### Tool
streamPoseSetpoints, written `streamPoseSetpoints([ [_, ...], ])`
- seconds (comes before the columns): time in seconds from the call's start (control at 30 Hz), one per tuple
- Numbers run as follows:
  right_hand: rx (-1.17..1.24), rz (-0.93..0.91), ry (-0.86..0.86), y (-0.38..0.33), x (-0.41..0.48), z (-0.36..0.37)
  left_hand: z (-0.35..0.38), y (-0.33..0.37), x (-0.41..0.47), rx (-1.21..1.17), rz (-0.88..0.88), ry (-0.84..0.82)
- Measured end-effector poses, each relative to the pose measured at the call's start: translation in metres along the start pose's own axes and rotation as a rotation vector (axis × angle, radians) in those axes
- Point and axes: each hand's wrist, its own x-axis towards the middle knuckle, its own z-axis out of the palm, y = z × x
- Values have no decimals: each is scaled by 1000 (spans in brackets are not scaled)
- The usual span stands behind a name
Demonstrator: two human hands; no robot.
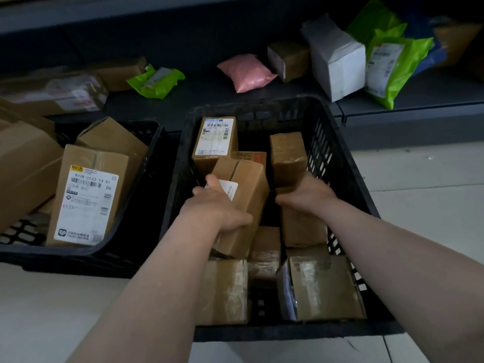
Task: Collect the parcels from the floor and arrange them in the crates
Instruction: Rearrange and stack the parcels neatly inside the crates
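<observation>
Hands inside the black crate (348, 163), we curl the fingers (242, 221) of our left hand (217, 205) round a labelled parcel (250, 182), its long axis tilting away, while our right hand (307, 195) grips the box (303, 227) just beside.

Floor (432, 210) is showing pale tiles with thin grout lines, running along the near and right sides. A low dark grey metal shelf (199, 93) is spanning the back, its front lip sitting just above the floor. A joint (341, 115) is splitting the shelf deck right of centre. An upper board (131, 19) is overhanging the back edge. Light is coming in dim, leaving the shelf bay in shadow.
</observation>
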Motion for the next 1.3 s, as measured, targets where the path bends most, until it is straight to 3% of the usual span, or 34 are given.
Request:
streamPoseSetpoints([
  [0.1,-52,-88,99,0,-3,5,-2,0,2,-31,-1,-11],
  [0.17,-176,-145,77,10,-10,14,-5,2,4,-52,-2,-21],
  [0.3,-177,-35,-37,12,-6,7,-6,9,6,-36,15,-13],
  [0.4,-17,-108,156,10,-9,1,-7,11,7,-62,35,-45],
  [0.47,-81,-199,196,19,-20,12,-9,8,7,-94,35,-65],
  [0.53,-257,-207,35,29,-26,24,-11,5,7,-106,38,-69],
  [0.63,-480,7,-440,35,-27,27,-9,0,4,-134,44,-70],
  [0.7,-509,50,-497,29,-22,17,-10,-2,2,-158,45,-62],
  [0.83,-625,-85,-371,8,-18,-6,-11,-5,-1,-151,33,-35],
  [0.97,-283,-115,51,-1,6,-19,-8,-2,-2,-55,10,-24],
  [1.03,-204,-168,11,-13,17,-24,-9,-1,-2,-22,-15,12],
  [1.1,-281,-188,-41,-28,30,-23,-9,-1,0,1,-26,51],
  [1.3,-242,-66,-46,-35,68,-8,-1,4,8,38,-18,56],
])
